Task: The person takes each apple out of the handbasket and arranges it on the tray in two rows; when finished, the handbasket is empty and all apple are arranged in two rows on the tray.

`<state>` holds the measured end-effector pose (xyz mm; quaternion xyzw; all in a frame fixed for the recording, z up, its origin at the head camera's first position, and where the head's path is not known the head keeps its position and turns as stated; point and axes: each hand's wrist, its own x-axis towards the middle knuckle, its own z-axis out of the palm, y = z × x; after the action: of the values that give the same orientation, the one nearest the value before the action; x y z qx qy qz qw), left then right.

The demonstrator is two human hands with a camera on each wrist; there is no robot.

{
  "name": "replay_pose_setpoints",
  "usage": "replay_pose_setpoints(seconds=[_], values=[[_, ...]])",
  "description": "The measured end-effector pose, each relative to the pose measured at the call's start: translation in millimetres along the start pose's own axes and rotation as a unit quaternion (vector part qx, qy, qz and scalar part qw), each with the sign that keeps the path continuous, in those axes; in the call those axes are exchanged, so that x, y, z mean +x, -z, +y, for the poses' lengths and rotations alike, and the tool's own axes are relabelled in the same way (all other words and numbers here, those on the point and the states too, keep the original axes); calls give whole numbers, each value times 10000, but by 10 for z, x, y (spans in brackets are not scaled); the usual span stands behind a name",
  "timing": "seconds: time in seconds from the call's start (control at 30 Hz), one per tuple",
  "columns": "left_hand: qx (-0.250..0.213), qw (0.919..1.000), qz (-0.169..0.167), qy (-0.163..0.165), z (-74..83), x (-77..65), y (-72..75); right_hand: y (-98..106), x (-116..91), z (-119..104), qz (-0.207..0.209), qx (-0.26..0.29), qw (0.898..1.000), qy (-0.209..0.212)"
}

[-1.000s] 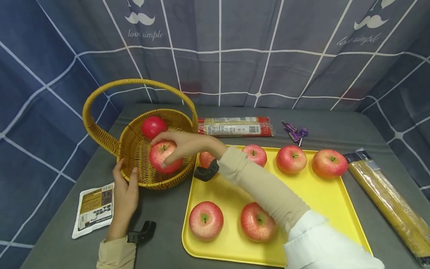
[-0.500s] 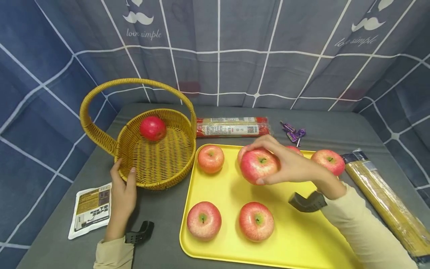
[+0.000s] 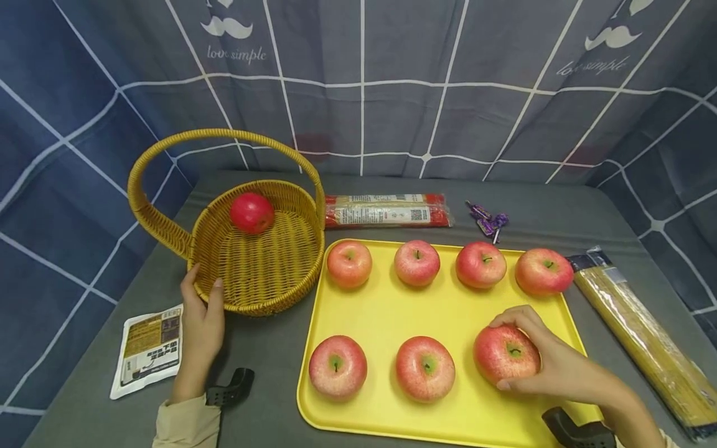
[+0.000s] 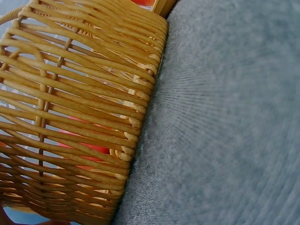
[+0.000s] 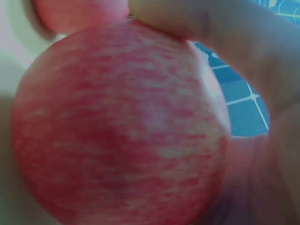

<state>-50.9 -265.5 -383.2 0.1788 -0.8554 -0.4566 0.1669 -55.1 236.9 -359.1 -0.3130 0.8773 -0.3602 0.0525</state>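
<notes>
Head view: The right hand point(image 3: 554, 367) is curling thumb and fingers around an apple point(image 3: 504, 356), spread only to its width, apparently steadying it on the tray point(image 3: 386, 311) at the front row's right end. The left hand point(image 3: 204, 326) is pinching the basket's point(image 3: 285, 300) near rim, probably keeping it from sliding; a redder apple point(image 3: 252, 213) is lying inside. Compared with half a second ago, the held fruit is sitting nearer the front right, no longer hiding the back row.

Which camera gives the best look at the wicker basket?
The head view: it shows the basket nearly whole, handle included, with a red apple inside and the left hand gripping it. The left wrist view shows only part of its woven side; the right wrist view shows none of it.
</notes>
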Motion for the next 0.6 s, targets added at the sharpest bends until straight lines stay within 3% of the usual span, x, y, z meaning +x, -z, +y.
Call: replay_pose_setpoints(seconds=[0.27, 0.6], values=[[22, 10000, 79, -11, -4, -6, -9, -145, -242, 1, -170, 45, 9998, 21], [-30, 9998, 152, -85, -5, 1, -21, -155, -333, -60, -336, -42, 9982, -496]])
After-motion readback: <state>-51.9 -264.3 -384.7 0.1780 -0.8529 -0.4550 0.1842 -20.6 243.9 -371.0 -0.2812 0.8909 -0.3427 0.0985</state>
